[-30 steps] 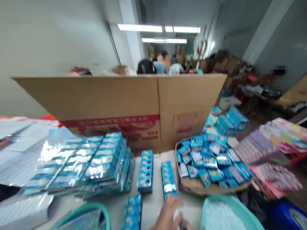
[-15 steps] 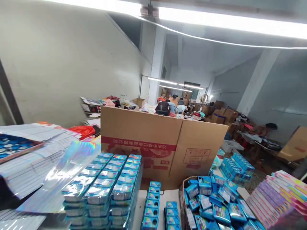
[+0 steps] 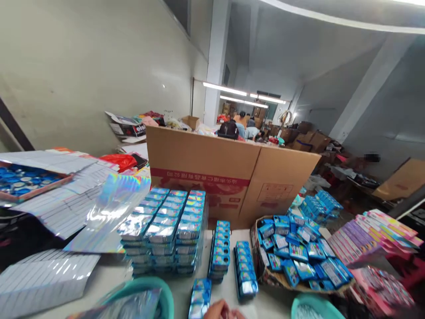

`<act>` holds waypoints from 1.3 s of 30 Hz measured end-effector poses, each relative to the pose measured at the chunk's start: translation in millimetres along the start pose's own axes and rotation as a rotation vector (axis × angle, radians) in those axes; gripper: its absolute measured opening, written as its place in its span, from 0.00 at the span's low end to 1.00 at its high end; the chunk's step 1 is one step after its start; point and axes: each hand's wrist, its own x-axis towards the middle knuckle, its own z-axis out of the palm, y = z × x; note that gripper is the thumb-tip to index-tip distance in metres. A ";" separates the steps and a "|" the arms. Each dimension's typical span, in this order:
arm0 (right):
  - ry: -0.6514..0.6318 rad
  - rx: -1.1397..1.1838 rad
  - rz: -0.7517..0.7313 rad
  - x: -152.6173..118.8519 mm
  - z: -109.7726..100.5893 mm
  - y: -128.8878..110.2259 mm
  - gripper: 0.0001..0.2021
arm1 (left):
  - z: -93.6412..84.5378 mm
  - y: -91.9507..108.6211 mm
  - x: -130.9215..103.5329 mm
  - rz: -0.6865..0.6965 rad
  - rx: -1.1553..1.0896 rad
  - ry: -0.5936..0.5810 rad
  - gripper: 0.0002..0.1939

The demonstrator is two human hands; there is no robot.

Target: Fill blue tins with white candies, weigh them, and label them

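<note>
Only a sliver of my hands (image 3: 223, 311) shows at the bottom edge, knuckles close together, so I cannot tell the left from the right or what they hold. They are just right of a short row of blue blister packs (image 3: 199, 302). Two more rows of the same packs (image 3: 219, 250) (image 3: 245, 269) lie on the white table beyond. Left of them stands a tall wrapped stack of blue packs (image 3: 169, 230). On the right, a shallow cardboard tray (image 3: 270, 280) holds several loose blue packs.
A large open cardboard box (image 3: 232, 177) walls off the table's far side. Teal basins sit at the near left (image 3: 146, 287) and near right (image 3: 310, 308). Holographic sheets (image 3: 106, 212) and white sheets (image 3: 43, 279) lie left, pink and purple packs (image 3: 372, 235) right. People (image 3: 229, 130) work beyond the box.
The view swung up toward the ceiling, then tilted partly down again. My hands left the frame and now just re-enter at the bottom edge.
</note>
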 end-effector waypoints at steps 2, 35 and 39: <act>0.032 0.038 0.058 -37.2 18.3 14.9 0.17 | 2.0 0.9 -15.9 0.029 -0.026 -0.088 0.07; 0.180 1.066 0.623 -41.6 -0.8 26.2 0.13 | -39.3 -29.7 105.9 0.620 0.177 0.154 0.13; 0.200 1.023 0.627 -35.2 -0.6 27.0 0.13 | -41.9 -30.5 100.5 0.622 0.336 0.162 0.15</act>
